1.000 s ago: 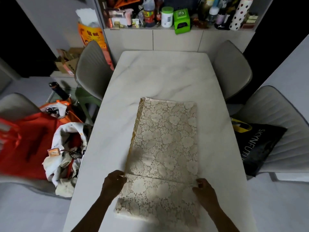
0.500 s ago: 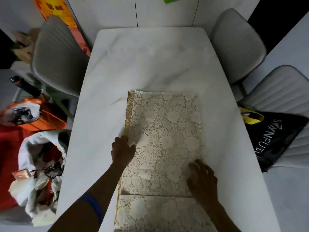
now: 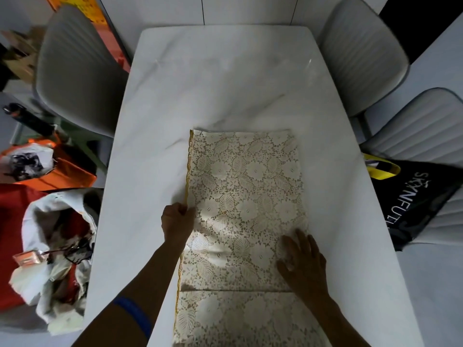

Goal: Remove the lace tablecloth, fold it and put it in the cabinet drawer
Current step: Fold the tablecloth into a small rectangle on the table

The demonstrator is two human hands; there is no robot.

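**Soft lace, long strip: take it by the edges**

Your lace tablecloth [image 3: 246, 216] lies folded into a long narrow strip down the middle of the white marble-look table [image 3: 225, 83], its near end running out of view toward you. A crosswise fold line shows near the bottom, between your wrists.

Your left hand [image 3: 176, 220] is curled at the left edge of the strip, fingers closed on the gold-trimmed border [image 3: 188, 169]. Your right hand [image 3: 302, 261] lies flat on the cloth near its right edge, fingers straight and spread, pressing, not gripping.

Judging by how flat it drapes, the cloth is light, thin and limp. It will sag and slide out of line if you lift it by one point, and the smooth tabletop probably lets it slip. The openwork of leaves and flowers looks easy to snag with a fingertip, so pinch through the stacked layers, not through the holes.

The best holds seem to be the two long edges, one hand on each at matching points, or the two far corners, brought toward you to halve the strip. The scalloped gold trim is the firmest-looking line to pinch.

The cabinet drawer is not in view.
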